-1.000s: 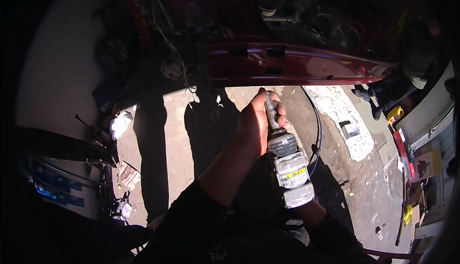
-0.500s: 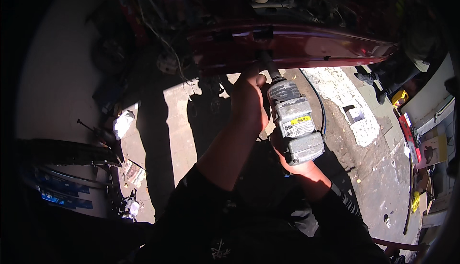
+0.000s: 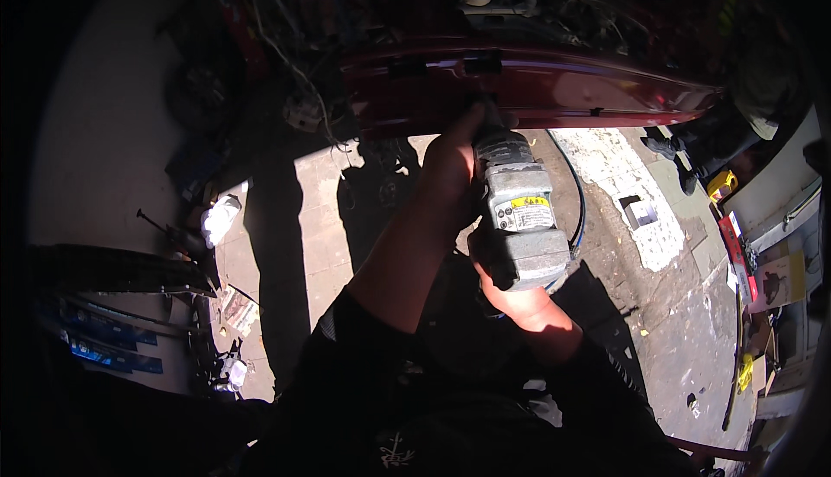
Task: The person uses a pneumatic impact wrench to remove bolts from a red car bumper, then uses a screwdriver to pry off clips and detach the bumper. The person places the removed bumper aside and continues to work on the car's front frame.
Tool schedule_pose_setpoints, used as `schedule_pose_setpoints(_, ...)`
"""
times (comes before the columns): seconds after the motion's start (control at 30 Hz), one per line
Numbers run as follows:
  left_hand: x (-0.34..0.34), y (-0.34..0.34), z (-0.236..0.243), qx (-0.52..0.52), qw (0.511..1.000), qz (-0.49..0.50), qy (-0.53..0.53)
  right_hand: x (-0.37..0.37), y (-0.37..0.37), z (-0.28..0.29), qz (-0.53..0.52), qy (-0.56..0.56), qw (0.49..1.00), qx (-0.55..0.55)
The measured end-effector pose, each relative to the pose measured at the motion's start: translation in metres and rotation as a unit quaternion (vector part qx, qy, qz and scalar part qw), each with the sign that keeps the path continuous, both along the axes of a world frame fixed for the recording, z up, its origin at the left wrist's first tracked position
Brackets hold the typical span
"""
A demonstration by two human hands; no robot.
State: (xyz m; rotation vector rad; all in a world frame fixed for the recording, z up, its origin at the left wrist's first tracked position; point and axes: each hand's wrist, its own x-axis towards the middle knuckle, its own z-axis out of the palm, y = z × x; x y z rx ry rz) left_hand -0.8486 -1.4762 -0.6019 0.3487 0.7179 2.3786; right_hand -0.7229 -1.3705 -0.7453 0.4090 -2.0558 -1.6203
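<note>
A worn grey power tool with a yellow label points away from me, its narrow front end at the dark red metal panel. Whether the tip touches the panel I cannot tell. My left hand is closed round the front of the tool, its thumb beside the nose. My right hand grips the tool from beneath its rear end, with the fingers mostly hidden. A dark hose runs beside the tool on the right.
Loose wires hang left of the panel. The sunlit, shadowed floor carries a white patch. Dark long parts lie at the left; a red box, cardboard and yellow items are at the right. A white bundle is at left.
Both hands and the tool have moved up to the red panel since a second ago, and more of my right forearm shows. In the last half second the tool has shifted slightly left.
</note>
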Motion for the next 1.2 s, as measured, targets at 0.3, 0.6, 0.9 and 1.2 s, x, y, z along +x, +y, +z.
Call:
schedule_pose_setpoints(0.3,0.022,0.003,-0.010,-0.074,0.977,0.184,0.075,0.021,-0.008,0.006,0.244,-0.177,0.065,-0.951)
schedule_pose_setpoints(0.6,0.025,0.002,0.006,-0.208,0.916,0.180,0.292,0.039,0.018,0.043,0.224,-0.135,0.484,-0.835)
schedule_pose_setpoints(0.9,0.034,0.013,-0.002,-0.075,0.957,0.157,0.232,0.048,0.041,0.074,0.214,-0.109,0.638,-0.731)
schedule_pose_setpoints(1.2,0.064,0.009,0.005,-0.065,0.975,0.190,0.098,0.067,0.062,-0.006,0.240,-0.256,0.098,-0.931)
